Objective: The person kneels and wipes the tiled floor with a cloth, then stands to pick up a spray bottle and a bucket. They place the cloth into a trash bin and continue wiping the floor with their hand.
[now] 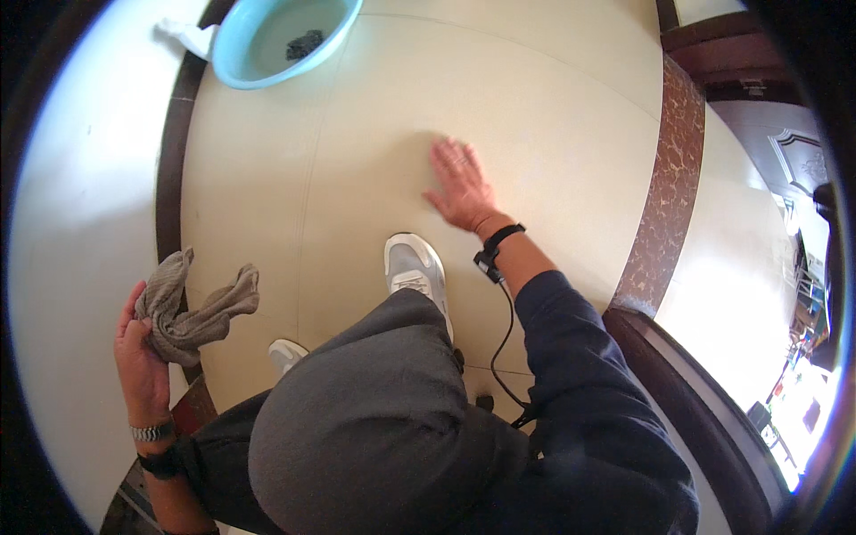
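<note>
My left hand [142, 348] grips a bunched grey-brown cloth [180, 321] at the left, near the wall; two loose ends of it stick out to the right. My right hand [460, 179], its fingers extended and palm down, is over the pale tiled floor [374, 134] ahead of my shoe. It holds nothing; whether it touches the tiles I cannot tell. A light blue plastic basin [257, 81] stands on the floor at the top left, and a dark cloth or similar item [305, 45] lies inside it.
A white cloth-like thing [190, 38] is beside the basin, against the wall with its dark skirting [170, 180]. My grey-white shoe [413, 261] is on the tiles. On the right are a reddish-brown stone threshold [672, 167] and a dark door frame [689, 394].
</note>
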A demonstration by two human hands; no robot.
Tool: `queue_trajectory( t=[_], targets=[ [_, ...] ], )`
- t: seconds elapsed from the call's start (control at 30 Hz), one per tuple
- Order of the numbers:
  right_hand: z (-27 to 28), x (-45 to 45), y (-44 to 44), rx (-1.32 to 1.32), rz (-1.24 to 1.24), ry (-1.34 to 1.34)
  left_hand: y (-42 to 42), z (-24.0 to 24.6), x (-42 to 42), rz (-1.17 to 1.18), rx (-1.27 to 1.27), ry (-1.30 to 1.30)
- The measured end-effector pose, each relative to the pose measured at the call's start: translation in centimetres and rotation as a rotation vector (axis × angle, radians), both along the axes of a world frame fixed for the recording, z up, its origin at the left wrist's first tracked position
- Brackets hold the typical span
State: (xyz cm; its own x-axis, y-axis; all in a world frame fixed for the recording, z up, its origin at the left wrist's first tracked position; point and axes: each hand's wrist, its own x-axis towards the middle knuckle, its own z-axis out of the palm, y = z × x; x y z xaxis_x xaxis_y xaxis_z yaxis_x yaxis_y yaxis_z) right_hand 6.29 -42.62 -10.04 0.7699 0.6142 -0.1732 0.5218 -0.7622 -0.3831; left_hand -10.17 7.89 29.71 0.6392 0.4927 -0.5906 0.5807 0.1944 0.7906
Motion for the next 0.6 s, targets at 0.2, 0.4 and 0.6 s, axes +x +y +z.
queue_trajectory(
  t=[0.2, 0.4, 0.6],
  targets=[
    [-0.5, -3.4, 2.0, 0.206, 0.119, 0.300, 1.3, -1.2, -1.1, 0.038, -0.076, -0.111],
    [0.8, -6.7, -7.4, 0.233, -0.624, 0.030, 5.9, -3.7, -4.0, 0.001, -0.125, -0.220],
    [2.6, -16.1, -18.9, -0.093, -0.971, 0.041, 11.6, -7.9, -6.1, 0.031, -0.091, -0.286]
  ],
)
